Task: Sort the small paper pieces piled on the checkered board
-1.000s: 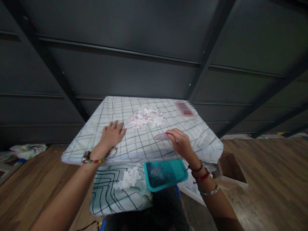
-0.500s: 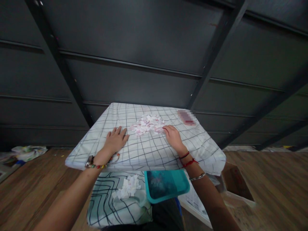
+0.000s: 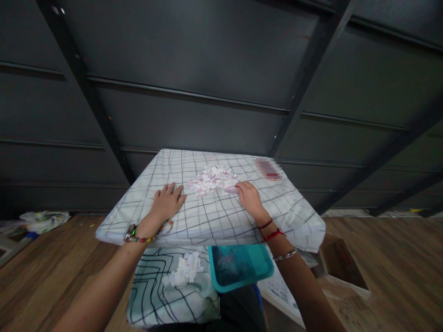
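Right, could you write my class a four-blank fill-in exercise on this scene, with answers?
1. The ____ hand lies flat on the cloth.
2. The scraps lie in ____ heaps.
3. The red bands are on the ____ arm.
4. The right hand holds a thin, ____-tinted piece.

Missing words: left; two; right; pink.

I face a dark panelled wall (image 3: 207, 124) beyond the table's (image 3: 207, 226) far edge; brown plank floor (image 3: 398, 249) flanks both sides.

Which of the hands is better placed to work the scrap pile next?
Probably the right hand: its fingers pinch a pale piece at the near right edge of the pile. The left hand lies flat on the cloth.
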`<state>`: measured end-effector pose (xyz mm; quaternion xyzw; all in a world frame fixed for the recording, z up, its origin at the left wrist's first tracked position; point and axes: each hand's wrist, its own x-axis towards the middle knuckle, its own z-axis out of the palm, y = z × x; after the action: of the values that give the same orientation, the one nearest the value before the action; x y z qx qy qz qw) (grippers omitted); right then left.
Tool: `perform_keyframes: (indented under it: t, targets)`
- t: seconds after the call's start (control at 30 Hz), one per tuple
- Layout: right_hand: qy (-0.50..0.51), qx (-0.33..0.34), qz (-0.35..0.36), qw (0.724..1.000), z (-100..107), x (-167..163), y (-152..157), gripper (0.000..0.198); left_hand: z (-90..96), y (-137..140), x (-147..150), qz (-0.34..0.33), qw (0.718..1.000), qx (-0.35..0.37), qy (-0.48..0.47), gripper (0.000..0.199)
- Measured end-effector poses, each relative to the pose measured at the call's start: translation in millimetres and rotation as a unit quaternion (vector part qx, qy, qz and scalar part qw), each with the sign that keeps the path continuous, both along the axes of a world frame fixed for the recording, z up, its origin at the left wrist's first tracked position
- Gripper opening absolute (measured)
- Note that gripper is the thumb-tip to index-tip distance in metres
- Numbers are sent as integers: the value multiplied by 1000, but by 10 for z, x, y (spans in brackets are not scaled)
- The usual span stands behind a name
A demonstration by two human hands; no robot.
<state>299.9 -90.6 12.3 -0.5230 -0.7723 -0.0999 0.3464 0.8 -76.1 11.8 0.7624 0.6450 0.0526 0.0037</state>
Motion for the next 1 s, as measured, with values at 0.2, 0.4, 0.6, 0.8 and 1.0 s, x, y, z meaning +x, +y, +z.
perform_keyframes:
  t: [0.2, 0.4, 0.6, 0.8, 1.0]
  targets:
    - [16, 19, 21, 999, 18, 2, -27, 24, -35, 21, -9, 0, 1000, 4, 0, 58]
    - [20, -6, 27, 999, 4, -1, -33, 22, -56, 35, -16, -4, 1000, 6, 6, 58]
    - [32, 0, 71, 997, 47, 11, -112, 22, -51, 40, -14, -2, 1000, 9, 5, 58]
    - [21, 9, 48, 999, 52, 12, -116, 23, -48, 40, -18, -1, 1000, -1, -1, 59]
    - [19, -2, 31, 999, 35, 23, -106, 22, -38, 33, -15, 0, 1000, 0, -3, 58]
